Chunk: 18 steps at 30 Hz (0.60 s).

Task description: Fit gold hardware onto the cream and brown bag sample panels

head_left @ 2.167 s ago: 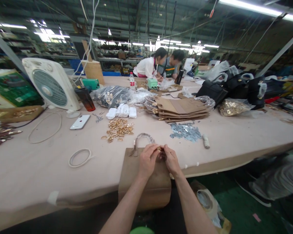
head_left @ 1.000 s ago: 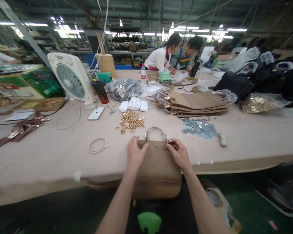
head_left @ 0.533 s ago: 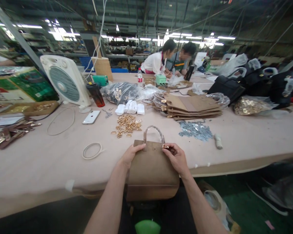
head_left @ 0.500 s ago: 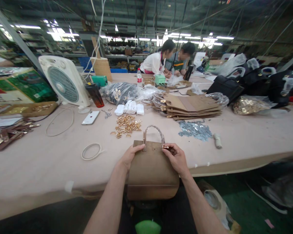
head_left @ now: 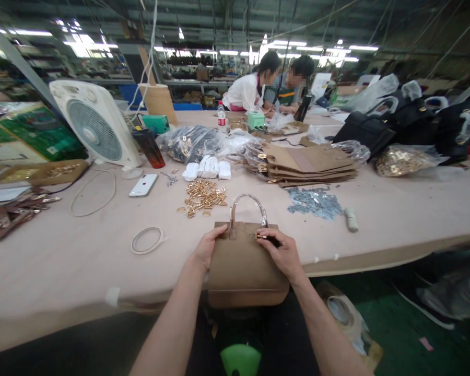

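A brown handbag (head_left: 247, 266) rests against the table edge, over my lap, its looped handle (head_left: 247, 197) wrapped in clear plastic and standing up. My left hand (head_left: 207, 248) grips the bag's upper left edge, thumb on the front panel. At the right handle base, my right hand (head_left: 282, 250) pinches a small gold metal buckle (head_left: 258, 236) between thumb and fingers, close against the front panel. Whether the buckle is joined to the bag I cannot tell. Beyond the handle lies a pile of gold buckles (head_left: 203, 196).
Flat brown bag panels (head_left: 309, 164) are stacked behind grey metal plates (head_left: 315, 202). Leftward are a tape roll (head_left: 147, 240), a phone (head_left: 143, 185), a tumbler (head_left: 149, 149) and a fan (head_left: 97, 128). Black bags (head_left: 362, 136) stand at right. Two people (head_left: 245, 91) lean over the table's far side.
The buckle in my right hand has shifted slightly left against the front panel. My left thumb has moved a little left, away from the left handle base. The view has tilted slightly.
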Tool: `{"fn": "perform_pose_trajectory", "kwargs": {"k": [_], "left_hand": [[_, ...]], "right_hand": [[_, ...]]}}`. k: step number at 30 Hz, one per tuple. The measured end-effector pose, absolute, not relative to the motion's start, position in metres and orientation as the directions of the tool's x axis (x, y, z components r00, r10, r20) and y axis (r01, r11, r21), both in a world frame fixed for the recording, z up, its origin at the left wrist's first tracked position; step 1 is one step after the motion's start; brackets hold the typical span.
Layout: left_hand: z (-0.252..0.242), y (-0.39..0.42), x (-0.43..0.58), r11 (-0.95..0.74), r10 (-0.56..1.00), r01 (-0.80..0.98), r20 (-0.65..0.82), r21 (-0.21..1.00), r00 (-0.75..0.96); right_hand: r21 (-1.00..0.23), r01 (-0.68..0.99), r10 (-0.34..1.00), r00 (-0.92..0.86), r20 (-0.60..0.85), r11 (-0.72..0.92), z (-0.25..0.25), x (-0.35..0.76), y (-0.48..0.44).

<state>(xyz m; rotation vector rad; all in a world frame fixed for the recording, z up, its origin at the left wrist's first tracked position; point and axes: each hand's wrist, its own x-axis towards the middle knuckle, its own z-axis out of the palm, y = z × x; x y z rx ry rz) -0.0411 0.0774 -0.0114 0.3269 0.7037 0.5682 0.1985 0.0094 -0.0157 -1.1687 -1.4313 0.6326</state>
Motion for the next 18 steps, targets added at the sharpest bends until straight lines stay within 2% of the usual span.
{"fn": "perform_pose_trajectory", "kwargs": {"k": [3,18], "left_hand": [[-0.0104,0.0779,-0.0409,0.81,0.582,-0.377,-0.533,0.45,0.614],[-0.0146,0.0784,-0.0418,0.789,0.604,-0.416,-0.45,0.452,0.658]], "right_hand": [[-0.872,0.319,0.899,0.11,0.423,0.371,-0.0154,0.1965,0.0094],[-0.83,0.451,0.907,0.097,0.411,0.328,-0.018,0.1926,0.0096]]}}
